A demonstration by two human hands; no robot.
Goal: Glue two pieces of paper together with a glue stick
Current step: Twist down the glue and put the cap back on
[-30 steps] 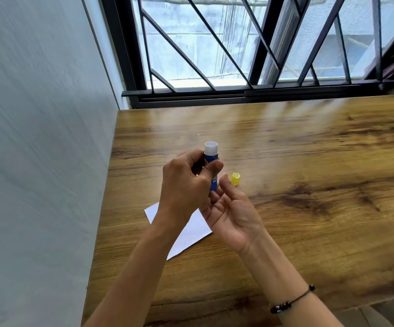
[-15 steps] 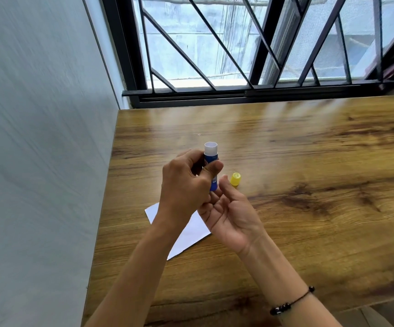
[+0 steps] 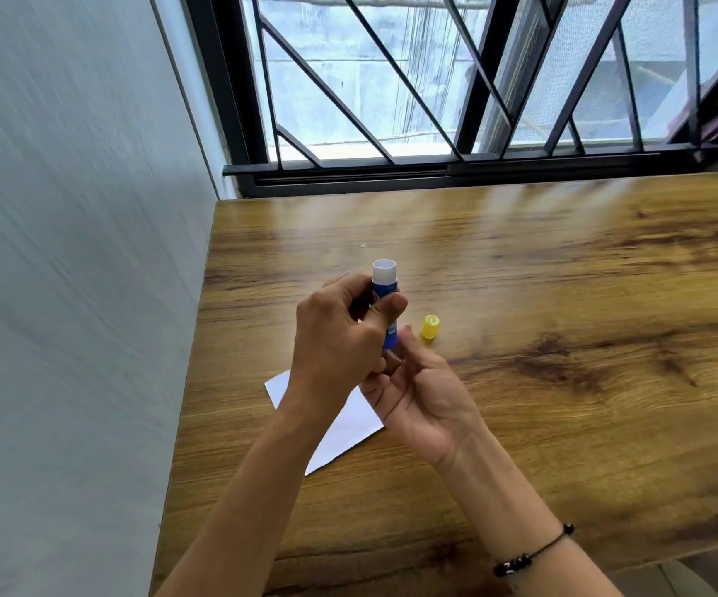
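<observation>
My left hand [image 3: 335, 338] grips a blue glue stick [image 3: 385, 280] upright above the table, thumb across its body. The stick's white top is uncapped. My right hand [image 3: 426, 402] is just below, palm up, with thumb and fingers at the stick's lower end; the left hand partly hides its fingertips. The yellow cap [image 3: 430, 327] stands on the table just right of the hands. White paper [image 3: 344, 428] lies flat on the wood beneath my wrists, largely covered by my arms. I cannot tell if it is one sheet or two.
The wooden table [image 3: 563, 295] runs to the right and toward me. A grey wall [image 3: 68, 252] closes the left side. A black window frame with a metal grille [image 3: 391, 101] stands along the far edge.
Almost nothing has moved. My right fingers shifted slightly at the base of the glue stick, and the left hand holds it in the same spot.
</observation>
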